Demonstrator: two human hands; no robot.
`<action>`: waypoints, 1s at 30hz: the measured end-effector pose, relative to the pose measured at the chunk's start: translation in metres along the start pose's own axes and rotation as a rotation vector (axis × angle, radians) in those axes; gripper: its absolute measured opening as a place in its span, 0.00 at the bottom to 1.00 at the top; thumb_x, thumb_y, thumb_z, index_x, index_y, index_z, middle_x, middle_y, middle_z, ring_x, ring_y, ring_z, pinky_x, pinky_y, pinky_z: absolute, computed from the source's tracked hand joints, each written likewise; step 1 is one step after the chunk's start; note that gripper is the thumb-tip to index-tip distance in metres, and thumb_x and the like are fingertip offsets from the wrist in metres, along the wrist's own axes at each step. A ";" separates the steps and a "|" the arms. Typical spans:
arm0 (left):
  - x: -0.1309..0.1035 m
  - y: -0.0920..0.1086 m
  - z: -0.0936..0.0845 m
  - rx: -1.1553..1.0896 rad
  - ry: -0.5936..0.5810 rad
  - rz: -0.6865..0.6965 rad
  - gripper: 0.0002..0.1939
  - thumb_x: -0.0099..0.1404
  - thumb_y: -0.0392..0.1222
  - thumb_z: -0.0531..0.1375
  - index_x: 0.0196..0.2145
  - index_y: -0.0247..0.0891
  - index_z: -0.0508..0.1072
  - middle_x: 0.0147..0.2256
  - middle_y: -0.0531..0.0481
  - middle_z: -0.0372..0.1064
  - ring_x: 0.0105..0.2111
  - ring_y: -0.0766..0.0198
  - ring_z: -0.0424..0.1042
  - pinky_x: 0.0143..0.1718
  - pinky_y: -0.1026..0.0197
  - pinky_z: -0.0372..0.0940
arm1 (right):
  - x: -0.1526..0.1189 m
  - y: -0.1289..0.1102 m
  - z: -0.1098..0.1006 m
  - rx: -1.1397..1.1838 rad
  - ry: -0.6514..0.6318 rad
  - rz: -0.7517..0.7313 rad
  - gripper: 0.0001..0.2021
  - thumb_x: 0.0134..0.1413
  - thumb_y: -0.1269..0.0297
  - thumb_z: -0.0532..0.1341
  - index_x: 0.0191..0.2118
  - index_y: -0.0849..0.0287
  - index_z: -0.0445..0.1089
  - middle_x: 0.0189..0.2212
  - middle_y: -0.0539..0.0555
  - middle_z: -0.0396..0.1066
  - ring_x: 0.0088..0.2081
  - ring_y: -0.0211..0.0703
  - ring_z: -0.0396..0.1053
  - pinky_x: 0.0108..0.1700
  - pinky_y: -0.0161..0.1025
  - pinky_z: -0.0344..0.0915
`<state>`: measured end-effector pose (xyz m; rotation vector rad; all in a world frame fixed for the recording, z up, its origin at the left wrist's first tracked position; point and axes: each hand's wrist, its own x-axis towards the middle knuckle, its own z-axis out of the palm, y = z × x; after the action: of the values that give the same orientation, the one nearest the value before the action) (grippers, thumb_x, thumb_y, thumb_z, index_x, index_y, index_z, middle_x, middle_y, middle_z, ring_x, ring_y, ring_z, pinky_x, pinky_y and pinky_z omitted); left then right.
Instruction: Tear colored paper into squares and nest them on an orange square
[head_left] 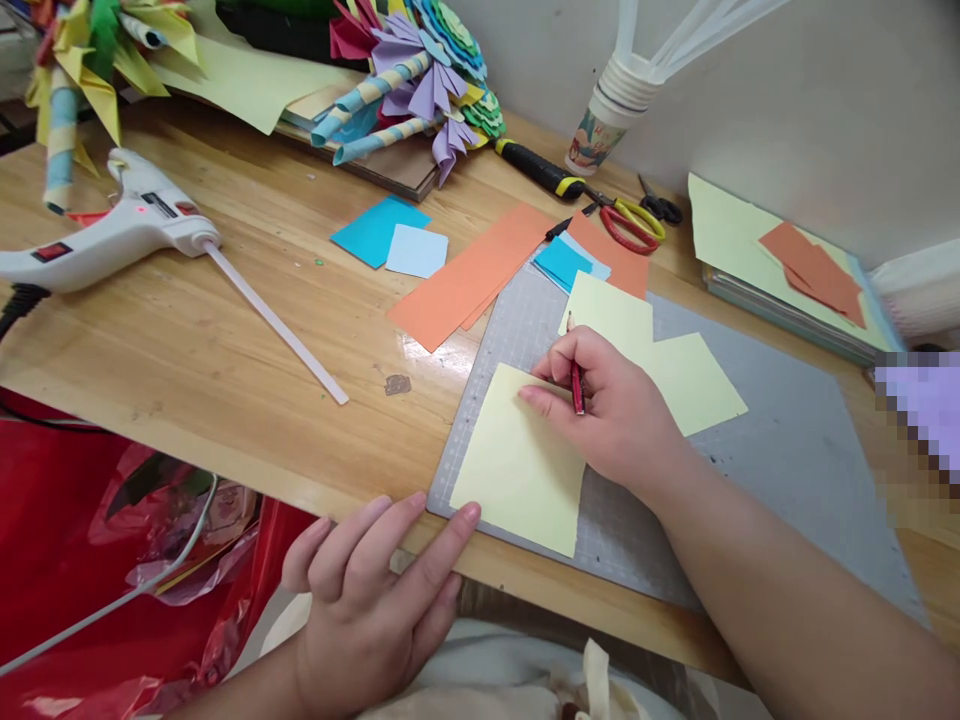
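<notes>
My right hand (pixel 611 410) is closed around a red pencil (pixel 577 388), whose sharpened wooden end pokes up past the knuckles, away from me. The thumb and fingertips of that hand are over the upper edge of a pale yellow paper sheet (pixel 517 470). This sheet lies flat on a grey cutting mat (pixel 780 450). At its lower left corner, my left hand (pixel 382 580) is open, fingers spread, with one fingertip on the corner of the paper and others at the mat's edge. Two more pale yellow pieces (pixel 694 380) lie behind my right hand, partly covered by it.
A white glue gun (pixel 142 225) with its glue stick (pixel 277 320) rests at the left. Orange strips (pixel 472 275), blue paper squares (pixel 381 232), scissors (pixel 630 228) and a paper cup (pixel 596 130) are farther back. A paper stack (pixel 787 270) stands right; a red bag (pixel 67 540) hangs below the table edge.
</notes>
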<state>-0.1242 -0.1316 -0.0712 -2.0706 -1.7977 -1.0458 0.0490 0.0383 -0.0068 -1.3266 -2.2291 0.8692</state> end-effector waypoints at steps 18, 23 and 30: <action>0.001 -0.002 0.002 0.009 -0.005 -0.011 0.15 0.67 0.46 0.53 0.45 0.48 0.77 0.42 0.46 0.63 0.41 0.57 0.59 0.50 0.51 0.48 | 0.004 -0.001 0.002 -0.004 -0.001 0.004 0.13 0.51 0.69 0.62 0.31 0.53 0.53 0.30 0.46 0.66 0.27 0.35 0.61 0.31 0.35 0.61; 0.000 -0.001 0.002 0.013 -0.010 -0.008 0.15 0.67 0.46 0.53 0.45 0.49 0.77 0.42 0.46 0.63 0.41 0.57 0.59 0.51 0.51 0.47 | 0.005 -0.003 0.003 -0.031 0.004 0.011 0.13 0.51 0.68 0.61 0.30 0.53 0.53 0.30 0.46 0.66 0.27 0.35 0.61 0.31 0.36 0.61; -0.001 0.000 0.000 0.011 -0.014 -0.025 0.15 0.67 0.47 0.53 0.46 0.49 0.77 0.42 0.46 0.63 0.41 0.57 0.59 0.52 0.51 0.47 | 0.007 -0.005 0.004 -0.061 0.011 0.037 0.12 0.50 0.68 0.61 0.30 0.53 0.53 0.29 0.45 0.66 0.24 0.35 0.59 0.29 0.36 0.60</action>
<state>-0.1243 -0.1318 -0.0720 -2.0591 -1.8363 -1.0279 0.0403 0.0416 -0.0063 -1.4004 -2.2455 0.8103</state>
